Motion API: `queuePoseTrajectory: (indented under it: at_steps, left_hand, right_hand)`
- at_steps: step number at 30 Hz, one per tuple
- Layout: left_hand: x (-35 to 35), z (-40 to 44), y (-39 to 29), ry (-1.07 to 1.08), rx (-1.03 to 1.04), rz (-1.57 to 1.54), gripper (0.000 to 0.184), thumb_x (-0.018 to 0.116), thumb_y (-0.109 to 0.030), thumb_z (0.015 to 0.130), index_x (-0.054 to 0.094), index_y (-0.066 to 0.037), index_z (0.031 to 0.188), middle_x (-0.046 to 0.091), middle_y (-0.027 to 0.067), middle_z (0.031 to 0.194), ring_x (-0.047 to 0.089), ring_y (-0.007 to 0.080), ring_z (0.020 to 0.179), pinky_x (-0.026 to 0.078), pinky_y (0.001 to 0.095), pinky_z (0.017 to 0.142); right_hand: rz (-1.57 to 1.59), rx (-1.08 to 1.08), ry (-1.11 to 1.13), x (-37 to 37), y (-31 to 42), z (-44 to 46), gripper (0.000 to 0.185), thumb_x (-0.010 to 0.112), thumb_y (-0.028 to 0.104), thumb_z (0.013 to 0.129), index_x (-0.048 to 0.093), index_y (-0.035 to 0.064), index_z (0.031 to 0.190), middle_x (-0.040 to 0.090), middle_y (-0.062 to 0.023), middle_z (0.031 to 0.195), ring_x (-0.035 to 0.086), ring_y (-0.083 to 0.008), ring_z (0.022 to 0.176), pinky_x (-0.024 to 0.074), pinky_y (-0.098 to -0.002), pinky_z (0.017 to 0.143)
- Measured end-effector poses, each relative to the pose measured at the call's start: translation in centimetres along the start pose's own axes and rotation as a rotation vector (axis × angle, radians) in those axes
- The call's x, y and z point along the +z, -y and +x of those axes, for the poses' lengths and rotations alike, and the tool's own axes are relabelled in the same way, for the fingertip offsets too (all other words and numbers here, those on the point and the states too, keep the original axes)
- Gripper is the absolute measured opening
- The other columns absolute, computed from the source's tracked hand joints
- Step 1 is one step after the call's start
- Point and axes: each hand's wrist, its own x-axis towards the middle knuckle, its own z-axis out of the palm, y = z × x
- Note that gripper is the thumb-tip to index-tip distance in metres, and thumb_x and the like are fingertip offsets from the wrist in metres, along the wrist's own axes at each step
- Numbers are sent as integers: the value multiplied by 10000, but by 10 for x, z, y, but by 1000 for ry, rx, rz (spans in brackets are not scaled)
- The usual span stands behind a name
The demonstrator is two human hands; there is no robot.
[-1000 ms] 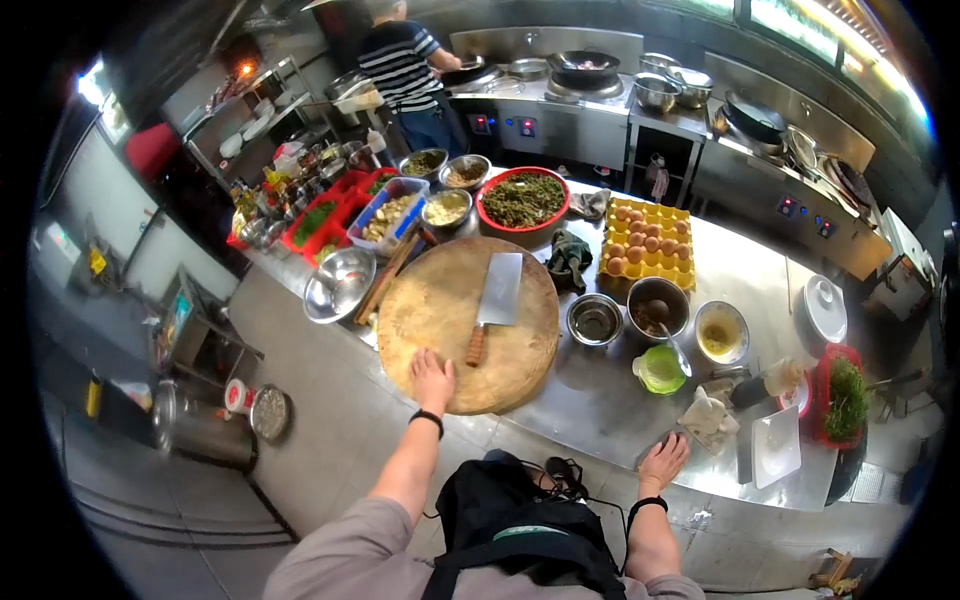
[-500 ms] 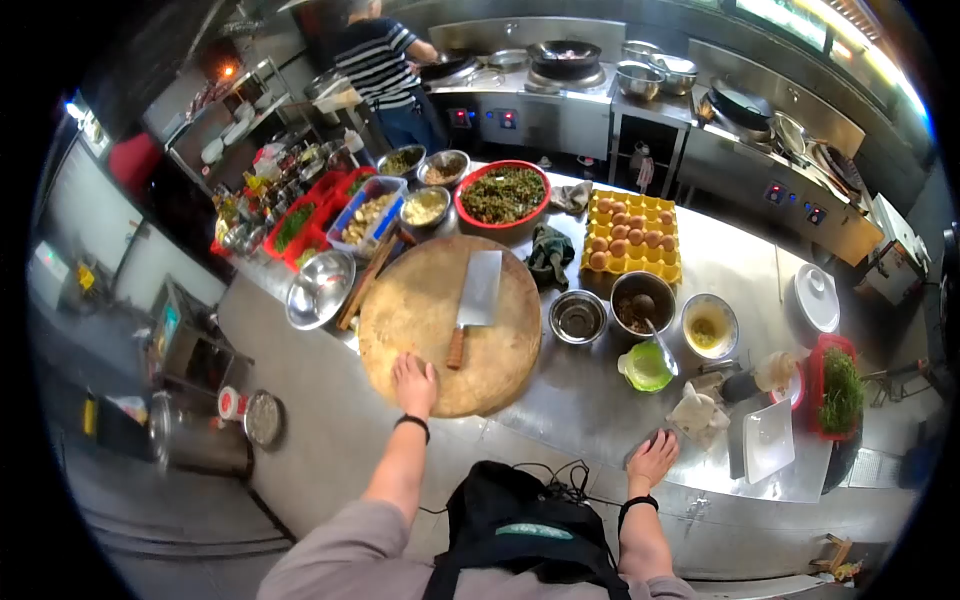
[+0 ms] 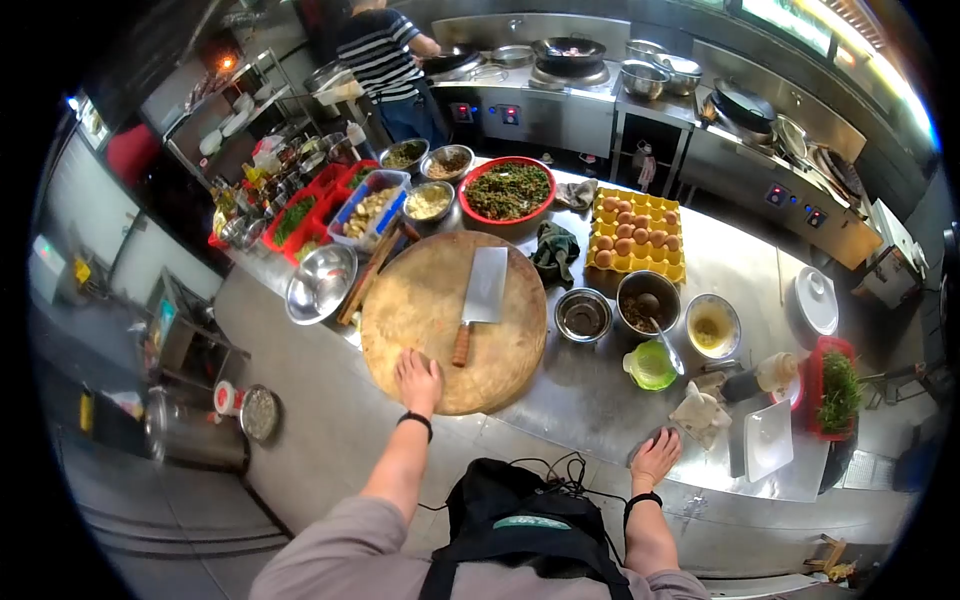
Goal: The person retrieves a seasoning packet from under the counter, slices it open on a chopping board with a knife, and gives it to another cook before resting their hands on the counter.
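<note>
My left hand (image 3: 418, 383) lies with fingers spread on the lower left edge of a round wooden chopping board (image 3: 410, 310). A cleaver (image 3: 486, 285) with a wooden handle rests on the board, to the right of that hand and touching nothing of it. My right hand (image 3: 656, 456) lies flat at the front edge of the steel table (image 3: 590, 420), fingers apart and nothing held. Near it are a crumpled pale cloth (image 3: 699, 416) and a white rectangular dish (image 3: 768, 440). A green bowl (image 3: 650, 367) stands farther back.
Behind the board are a red basin of chopped greens (image 3: 507, 190), a yellow egg tray (image 3: 636, 234) and a dark cloth (image 3: 554, 252). A steel bowl (image 3: 321, 284) stands left. Another person (image 3: 385, 70) works at the stove (image 3: 560, 115). A red basket of greens (image 3: 838, 388) stands right.
The whole view has shifted, so the table and its contents appear a little farther left than a second ago. Both hands keep their places on the board and table edge.
</note>
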Motion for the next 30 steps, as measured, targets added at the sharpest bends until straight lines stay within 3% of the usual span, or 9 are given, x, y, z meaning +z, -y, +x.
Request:
queuePoseTrajectory:
  at_steps: [30]
  left_hand:
    - [-2,2,-2,3,-11,-5,507,601,-355,969,534,10,1314,478,179,1491,403,367,1418,271,518,1203]
  right_hand:
    - [-7,11,-32,3,1,-2,453,628,164,906,541,73,1342,486,-164,1426,411,-394,1368,321,-520,1178]
